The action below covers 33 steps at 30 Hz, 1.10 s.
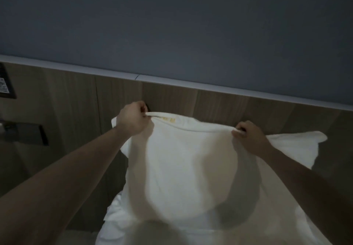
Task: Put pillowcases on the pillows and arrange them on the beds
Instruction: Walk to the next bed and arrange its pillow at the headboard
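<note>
I hold a white pillowcase up in front of me, and it hangs down bulging as if a pillow fills it. My left hand grips the upper left part of its open edge. My right hand pinches the upper right part of that edge. A small yellowish tag shows near the top edge by my left hand. The lower end of the pillowcase rests on the white bed, where it looks blurred.
A wooden headboard panel runs behind the pillow, topped by a pale ledge under a grey-blue wall. Dark switch plates sit on the panel at the left.
</note>
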Available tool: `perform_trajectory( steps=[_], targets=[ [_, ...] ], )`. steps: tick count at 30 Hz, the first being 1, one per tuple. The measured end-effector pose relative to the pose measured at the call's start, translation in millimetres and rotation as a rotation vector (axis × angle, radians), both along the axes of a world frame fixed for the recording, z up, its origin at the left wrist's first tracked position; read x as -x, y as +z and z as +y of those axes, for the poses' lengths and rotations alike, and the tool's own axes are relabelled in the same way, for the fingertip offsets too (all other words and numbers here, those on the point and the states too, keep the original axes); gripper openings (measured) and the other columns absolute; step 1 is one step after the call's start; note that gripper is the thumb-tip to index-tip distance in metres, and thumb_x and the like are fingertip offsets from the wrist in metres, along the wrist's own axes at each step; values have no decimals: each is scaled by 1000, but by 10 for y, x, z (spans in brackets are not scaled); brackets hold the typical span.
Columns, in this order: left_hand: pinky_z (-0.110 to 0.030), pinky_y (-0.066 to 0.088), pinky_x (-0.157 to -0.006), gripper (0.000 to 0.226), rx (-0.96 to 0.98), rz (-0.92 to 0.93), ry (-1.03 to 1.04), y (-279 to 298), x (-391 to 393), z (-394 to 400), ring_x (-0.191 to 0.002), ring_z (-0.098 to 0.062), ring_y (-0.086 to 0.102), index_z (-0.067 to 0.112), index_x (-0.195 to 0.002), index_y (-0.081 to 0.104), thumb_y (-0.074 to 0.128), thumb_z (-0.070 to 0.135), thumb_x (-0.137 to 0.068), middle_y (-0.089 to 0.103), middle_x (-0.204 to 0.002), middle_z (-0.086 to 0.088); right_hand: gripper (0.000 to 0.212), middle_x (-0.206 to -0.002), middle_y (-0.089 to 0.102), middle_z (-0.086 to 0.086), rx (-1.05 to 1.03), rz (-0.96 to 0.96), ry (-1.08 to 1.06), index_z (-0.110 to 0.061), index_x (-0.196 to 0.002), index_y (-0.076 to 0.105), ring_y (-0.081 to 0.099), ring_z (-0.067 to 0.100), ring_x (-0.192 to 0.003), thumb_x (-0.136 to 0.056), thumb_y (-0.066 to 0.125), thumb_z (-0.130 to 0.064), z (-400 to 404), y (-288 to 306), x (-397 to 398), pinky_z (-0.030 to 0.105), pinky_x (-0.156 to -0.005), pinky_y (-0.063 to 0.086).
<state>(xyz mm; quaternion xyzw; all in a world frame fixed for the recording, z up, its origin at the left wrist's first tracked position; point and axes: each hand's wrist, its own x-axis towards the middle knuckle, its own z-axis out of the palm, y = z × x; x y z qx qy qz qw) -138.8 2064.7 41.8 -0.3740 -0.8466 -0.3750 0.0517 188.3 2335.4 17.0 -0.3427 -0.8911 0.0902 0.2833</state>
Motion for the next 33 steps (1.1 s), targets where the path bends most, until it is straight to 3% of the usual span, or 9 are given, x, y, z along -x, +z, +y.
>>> perform_trajectory(
  steps=[3,6,9,13,20,23,27,30,33],
  targets=[
    [-30,42,-68,21,5,43,11,-46,88,-29,-81,-27,65,29,-76,57,74,34,-87,66,-78,6,20,-79,65,-9,152,-74,2,-25,-82,66,65,16,-77,-81,83,-35,-56,-30,4,28,-64,40],
    [-31,44,-70,20,17,97,28,49,153,-29,-82,-26,64,31,-83,60,75,44,-87,69,-82,6,16,-80,73,-14,231,-170,8,-33,-86,72,68,7,-76,-78,85,-37,-63,30,2,26,-68,50],
    [-32,44,-70,12,49,234,22,224,185,-25,-87,-27,67,32,-93,67,71,43,-92,71,-89,5,14,-70,71,-7,145,-93,-7,-27,-75,71,64,10,-65,-84,81,-28,-45,226,46,27,-61,46],
    [-33,42,-68,16,1,341,78,404,235,-5,-83,-26,65,29,-90,68,70,45,-92,67,-89,5,25,-63,62,-4,-47,60,-55,-17,-73,67,59,17,-64,-89,75,-34,30,394,147,33,-62,42],
    [-35,43,-68,25,-22,320,47,206,176,-7,-83,-27,62,26,-98,60,74,40,-83,59,-101,5,21,-83,68,2,-123,102,-149,-21,-84,75,63,30,-84,-82,80,-42,-29,134,298,40,-79,50],
    [-31,44,-76,36,-244,173,56,176,147,-89,-89,-18,60,23,-111,61,80,33,-82,58,-116,4,22,-93,65,-1,-99,266,-194,-25,-93,71,62,27,-91,-79,80,-39,-74,107,242,47,-87,51],
    [-32,45,-81,53,-527,-131,213,-251,45,-425,-93,-17,59,16,-119,54,84,34,-79,54,-121,1,48,-121,63,7,-145,339,-214,-17,-120,65,58,30,-112,-80,84,-37,-314,-28,120,50,-101,46],
    [-31,46,-73,49,-447,-499,232,-986,-86,-691,-97,-28,66,17,-108,55,84,45,-80,63,-105,-4,53,-128,61,9,-277,334,-89,-10,-126,61,54,31,-121,-85,73,-42,-648,-339,86,46,-108,41],
    [-27,50,-74,44,-283,-883,75,-1591,-358,-830,-97,-17,69,18,-112,64,81,48,-84,71,-104,2,60,-133,61,11,-261,253,-30,-8,-130,60,54,32,-124,-87,59,-48,-923,-731,129,47,-110,38]
  ],
)
